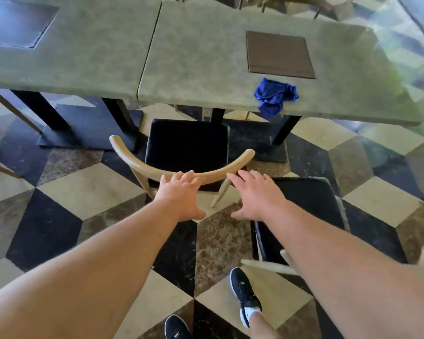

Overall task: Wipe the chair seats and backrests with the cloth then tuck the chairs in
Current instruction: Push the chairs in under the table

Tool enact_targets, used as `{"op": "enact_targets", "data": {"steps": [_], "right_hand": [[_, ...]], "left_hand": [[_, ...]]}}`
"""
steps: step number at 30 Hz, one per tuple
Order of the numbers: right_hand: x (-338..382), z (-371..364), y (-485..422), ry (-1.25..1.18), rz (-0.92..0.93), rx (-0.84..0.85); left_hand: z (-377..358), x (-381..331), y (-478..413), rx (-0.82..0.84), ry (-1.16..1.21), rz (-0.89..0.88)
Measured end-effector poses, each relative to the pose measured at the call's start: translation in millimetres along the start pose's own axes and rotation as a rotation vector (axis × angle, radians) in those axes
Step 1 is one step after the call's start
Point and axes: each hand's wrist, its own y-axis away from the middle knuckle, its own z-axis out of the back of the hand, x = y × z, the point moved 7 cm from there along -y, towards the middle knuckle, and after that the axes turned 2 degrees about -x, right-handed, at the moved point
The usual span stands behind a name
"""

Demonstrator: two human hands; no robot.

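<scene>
- at the bottom edge: two black shoes (245, 292) on a floor (59, 228) of black, cream and brown marble diamonds.
- low on the right, closest in: a second chair (311, 206) with a black seat cushion and pale wooden rail pieces beside it, partly hidden under the right forearm, well out from the tabletop.
- both bare arms stretched forward, side by side.
- left hand (181, 194): wide, holding nothing, fingers straight and laid on the middle of the backrest rail, thumb hanging below it.
- right hand (255, 195): wide too, fingers spread, holding nothing, fingertips at the rail's right half; cannot tell whether touching.
- just beyond the hands: the chair (181, 152), back toward the person, seat facing the tabletop.
- backrest (137, 165): a pale, curved wooden rail, long axis running left to right, both ends bending away toward the tabletop, set slightly askew with the left end farther off.
- seat (189, 138): a square black cushion, front edge about level with the tabletop's near edge, most of it out in the open.
- farther on: a greenish-grey, stone-look tabletop (194, 69), two slabs butted along a seam, on black legs.
- cloth (274, 96): blue, crumpled in a heap at the tabletop's near edge, right of the chair, one corner drooping over the edge, apart from both hands.
- behind the cloth: a brown square inset (279, 55); far left, a darker inset (17, 23).
</scene>
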Motion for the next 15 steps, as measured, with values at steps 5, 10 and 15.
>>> {"op": "enact_targets", "data": {"steps": [5, 10, 15], "right_hand": [[-57, -20, 93, -0.034, -0.092, 0.068], [-128, -51, 173, -0.038, -0.12, 0.07], [-210, -100, 240, -0.063, -0.147, 0.073]], "left_hand": [[-13, -97, 28, 0.015, 0.037, -0.052], [-37, -203, 43, 0.052, 0.055, -0.128], [-72, -312, 37, 0.14, 0.043, -0.174]]}}
